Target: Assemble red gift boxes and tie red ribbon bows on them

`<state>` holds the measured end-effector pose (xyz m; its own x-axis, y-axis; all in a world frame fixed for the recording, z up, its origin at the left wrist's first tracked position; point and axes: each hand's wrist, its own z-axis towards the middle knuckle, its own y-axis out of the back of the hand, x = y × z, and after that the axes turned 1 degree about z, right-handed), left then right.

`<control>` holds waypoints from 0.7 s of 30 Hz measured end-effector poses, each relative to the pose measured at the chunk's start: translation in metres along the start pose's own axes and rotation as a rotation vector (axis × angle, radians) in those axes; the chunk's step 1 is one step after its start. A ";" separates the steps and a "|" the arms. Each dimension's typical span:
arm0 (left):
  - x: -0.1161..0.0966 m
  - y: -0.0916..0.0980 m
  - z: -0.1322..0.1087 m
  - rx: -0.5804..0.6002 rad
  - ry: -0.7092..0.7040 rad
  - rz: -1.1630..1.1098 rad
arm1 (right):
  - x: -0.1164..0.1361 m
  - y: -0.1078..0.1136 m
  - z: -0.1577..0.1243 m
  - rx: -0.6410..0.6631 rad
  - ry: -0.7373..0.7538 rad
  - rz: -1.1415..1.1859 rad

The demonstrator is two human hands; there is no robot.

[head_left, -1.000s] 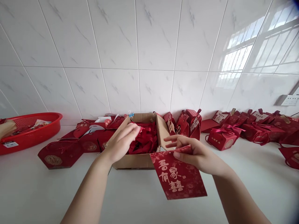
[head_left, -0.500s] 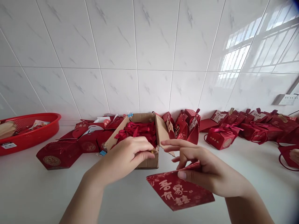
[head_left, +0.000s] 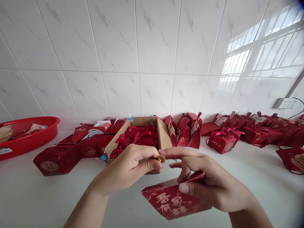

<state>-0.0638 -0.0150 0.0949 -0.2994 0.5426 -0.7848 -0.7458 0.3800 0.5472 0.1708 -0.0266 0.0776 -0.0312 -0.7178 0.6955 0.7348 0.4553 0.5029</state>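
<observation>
My left hand (head_left: 133,167) pinches a small round disc (head_left: 162,158) with a gold-coloured knob on it; its exact kind is hard to make out. In my right hand (head_left: 206,177) is a red card gift box (head_left: 175,201) with pale Chinese characters, gripped between thumb and fingers and tilted over the table. The index finger of that hand stretches out to the edge of the disc. Just behind both hands stands an open cardboard box (head_left: 163,131) of dark red ribbons (head_left: 140,136), partly hidden by my left hand.
Red gift boxes (head_left: 59,158) lie to the left, near a red plastic basket (head_left: 51,129). Tall red boxes (head_left: 182,129) stand right of the cardboard box. Beyond them are a ribbon-tied box (head_left: 223,141) and several more. Another person's hand (head_left: 298,161) shows at the right edge.
My left hand has moved slightly right, bringing the disc to my right index fingertip. The red gift box has shifted a little left and down.
</observation>
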 end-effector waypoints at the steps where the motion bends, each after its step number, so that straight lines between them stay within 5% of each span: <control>1: 0.000 -0.001 0.000 0.001 0.009 -0.019 | 0.000 0.000 0.001 -0.006 0.006 -0.005; 21: -0.003 -0.012 0.010 -0.102 0.175 -0.269 | 0.001 0.003 0.005 -0.041 0.053 -0.115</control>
<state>-0.0484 -0.0138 0.0934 -0.1749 0.2922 -0.9402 -0.8649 0.4108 0.2885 0.1698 -0.0237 0.0826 -0.0821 -0.7912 0.6060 0.7554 0.3473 0.5557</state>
